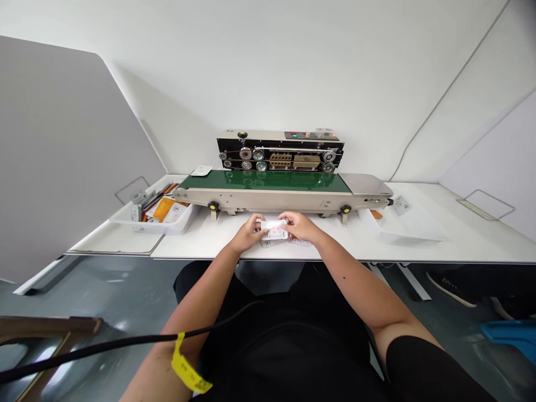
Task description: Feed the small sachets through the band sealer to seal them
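A small white pouch with faint pinkish print is held between my two hands, just above the front part of the table. My left hand grips its left end, fingers curled round the edge. The right end is pinched by my right hand. Beneath them, more printed packets lie on the tabletop, partly covered by the pouch and my hands. Right behind stands a band sealing machine with a green conveyor belt. One white packet rests on the belt's left end.
A white bin with orange, white and grey packets stands left of the machine. Another translucent bin with a few packets sits at the right. Grey panels flank the table. A black cable with a yellow tag crosses my left arm.
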The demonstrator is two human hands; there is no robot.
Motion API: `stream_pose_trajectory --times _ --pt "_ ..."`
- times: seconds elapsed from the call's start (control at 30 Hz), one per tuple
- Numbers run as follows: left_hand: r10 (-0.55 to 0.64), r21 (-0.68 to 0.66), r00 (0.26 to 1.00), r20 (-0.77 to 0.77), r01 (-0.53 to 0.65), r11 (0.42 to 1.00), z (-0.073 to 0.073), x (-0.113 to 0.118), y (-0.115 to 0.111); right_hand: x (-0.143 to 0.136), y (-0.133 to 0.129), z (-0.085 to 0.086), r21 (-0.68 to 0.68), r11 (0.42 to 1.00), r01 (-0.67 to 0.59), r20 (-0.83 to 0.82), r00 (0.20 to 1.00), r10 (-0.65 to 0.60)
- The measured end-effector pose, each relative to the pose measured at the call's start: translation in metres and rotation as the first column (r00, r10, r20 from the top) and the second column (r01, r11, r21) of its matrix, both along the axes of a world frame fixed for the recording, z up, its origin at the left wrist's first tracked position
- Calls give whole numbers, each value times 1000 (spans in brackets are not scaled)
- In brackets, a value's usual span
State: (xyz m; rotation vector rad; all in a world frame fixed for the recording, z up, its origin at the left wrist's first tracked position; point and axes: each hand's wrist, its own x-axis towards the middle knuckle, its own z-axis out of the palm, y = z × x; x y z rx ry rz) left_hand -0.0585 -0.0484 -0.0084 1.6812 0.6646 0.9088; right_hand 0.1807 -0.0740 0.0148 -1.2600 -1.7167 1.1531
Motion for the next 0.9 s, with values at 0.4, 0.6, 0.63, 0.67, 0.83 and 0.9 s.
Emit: stream_pose_trajectory --times 0.4,0.6,0.63,0.67,0.83,0.9 --pt "25 60 998 -49 -22 998 -2 -2 2 4 -8 11 -6 1000 10 87 996 -10" --pt "37 172 999 17 -39 984 -1 -2 3 58 8 80 114 976 184 -216 964 -157" --pt "39 179 999 21 -42 983 -2 -2 4 74 17 94 177 923 341 -349 899 -265" --pt "40 184 999 22 -44 982 -2 -2 5 90 27 107 212 839 501 -472 805 -361" --pt "31 178 999 43 -38 983 -6 -1 8 159 75 141 78 436 896 -670 371 -643" --pt "34 176 999 38 -40 984 -6 -1 8 169 87 140 -2 394 919 -593 316 -741"
